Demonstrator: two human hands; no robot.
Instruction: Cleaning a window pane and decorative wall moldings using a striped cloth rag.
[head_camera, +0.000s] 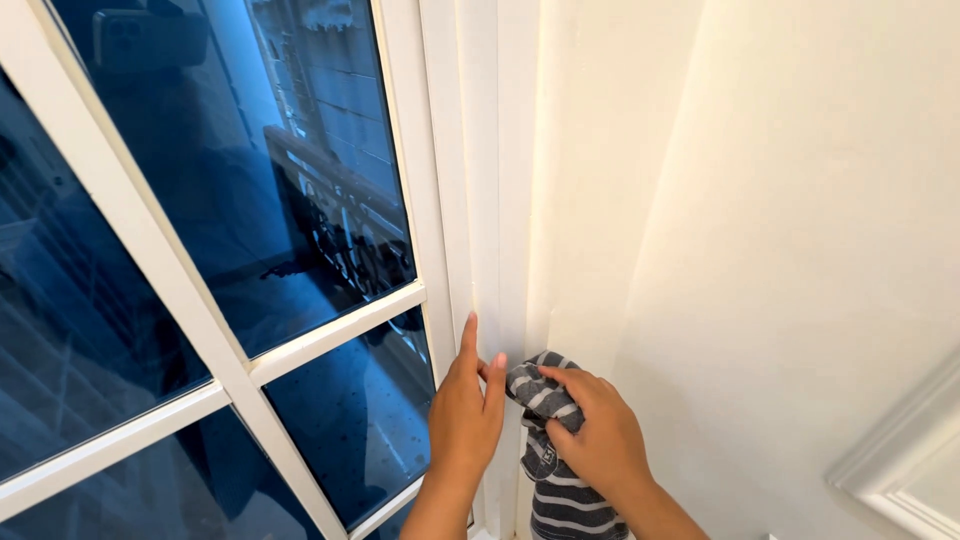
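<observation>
My right hand (596, 430) grips a grey cloth with white stripes (540, 398) and presses it against the white window frame (488, 200), close to the corner of the cream wall (780, 250). The cloth's loose end hangs down below the hand. My left hand (464, 405) lies flat on the same frame just left of the cloth, fingers extended upward and together, holding nothing.
Blue-tinted glass panes (300, 160) divided by white bars (335, 335) fill the left side; a railing and brick wall show through them. A white moulding (900, 465) juts in at the lower right of the wall.
</observation>
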